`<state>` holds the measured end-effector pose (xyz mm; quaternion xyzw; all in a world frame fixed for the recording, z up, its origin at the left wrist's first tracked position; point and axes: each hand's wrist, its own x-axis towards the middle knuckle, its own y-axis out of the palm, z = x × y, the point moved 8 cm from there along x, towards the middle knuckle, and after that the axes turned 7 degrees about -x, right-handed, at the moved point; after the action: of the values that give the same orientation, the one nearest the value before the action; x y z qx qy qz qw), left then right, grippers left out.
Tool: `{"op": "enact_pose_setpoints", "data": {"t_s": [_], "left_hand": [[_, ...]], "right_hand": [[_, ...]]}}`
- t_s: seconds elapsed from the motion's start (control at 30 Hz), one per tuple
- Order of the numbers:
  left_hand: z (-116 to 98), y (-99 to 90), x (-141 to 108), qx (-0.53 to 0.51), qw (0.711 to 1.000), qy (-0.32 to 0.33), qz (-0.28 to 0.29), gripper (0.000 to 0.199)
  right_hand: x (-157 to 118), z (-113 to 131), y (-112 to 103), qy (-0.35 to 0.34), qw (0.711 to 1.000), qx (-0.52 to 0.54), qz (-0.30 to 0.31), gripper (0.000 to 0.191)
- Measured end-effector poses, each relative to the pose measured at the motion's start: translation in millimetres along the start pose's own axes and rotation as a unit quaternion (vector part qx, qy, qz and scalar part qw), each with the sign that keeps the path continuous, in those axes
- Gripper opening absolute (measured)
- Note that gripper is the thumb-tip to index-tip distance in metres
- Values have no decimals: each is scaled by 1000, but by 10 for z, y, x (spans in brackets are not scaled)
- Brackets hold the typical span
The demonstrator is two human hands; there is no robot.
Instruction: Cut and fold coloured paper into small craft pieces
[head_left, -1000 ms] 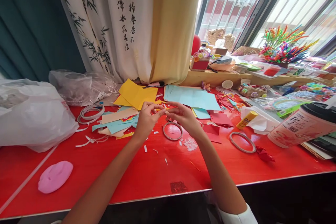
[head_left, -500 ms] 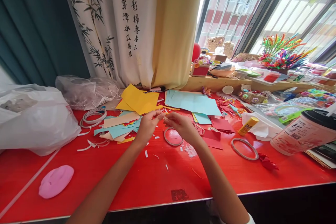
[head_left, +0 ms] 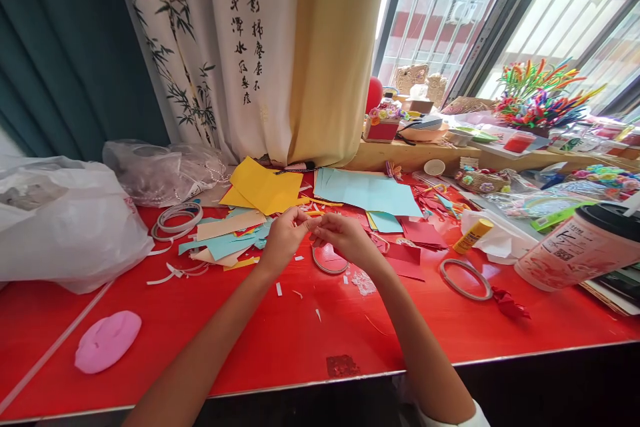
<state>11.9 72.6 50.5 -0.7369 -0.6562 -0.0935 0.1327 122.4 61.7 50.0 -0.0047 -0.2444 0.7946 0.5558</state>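
Centrally, the fingers of the left hand and of the right hand are seen bent and closed, thumb to fingers, with the tips brought together above the red table; whether anything small is pinched between them cannot be told. One tape ring is noted just below the fingertips on the near side, its upper edge partly hidden; one yellow strip is seen just beyond them. Counted farther right are one second ring, one glue stick, one lidded cup and one crumpled red piece; at left, one pink lump is recorded, and several white rings are stacked, their exact number not determinable; blue sheets are overlapped behind, likewise uncounted.
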Motion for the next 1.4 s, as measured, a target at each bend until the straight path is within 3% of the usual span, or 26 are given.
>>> {"op": "enact_pose_setpoints", "data": {"t_s": [0.13, 0.23, 0.33, 0.43, 0.57, 0.7, 0.83, 1.07, 1.4], "left_hand": [[24, -7, 32, -16, 1000, -22, 14, 38], [-116, -160, 31, 69, 995, 40, -58, 37], [-414, -190, -64, 207, 954, 193, -98, 27], [-559, -75, -168, 307, 901, 298, -74, 19], [-564, 28, -221, 370, 858, 352, -51, 19], [-569, 63, -241, 388, 838, 380, -48, 18], [-581, 62, -241, 392, 836, 380, -47, 16], [-570, 41, -226, 350, 866, 353, -43, 17], [-550, 59, -207, 335, 880, 334, -35, 18]], "right_hand": [[-14, 22, -15, 9, 999, 47, 10, 23], [-21, 31, -35, 22, 998, 60, 2, 26], [-23, 51, -81, 17, 996, 80, -25, 25], [-24, 75, -115, -1, 995, 94, -44, 24], [-31, 90, -155, -22, 996, 53, -73, 23], [-44, 97, -181, -39, 994, -6, -104, 19], [-53, 112, -188, -50, 989, -60, -124, 18], [-79, 172, -213, -74, 979, -118, -145, 18], [-94, 261, -216, -97, 966, -186, -150, 18]]}}
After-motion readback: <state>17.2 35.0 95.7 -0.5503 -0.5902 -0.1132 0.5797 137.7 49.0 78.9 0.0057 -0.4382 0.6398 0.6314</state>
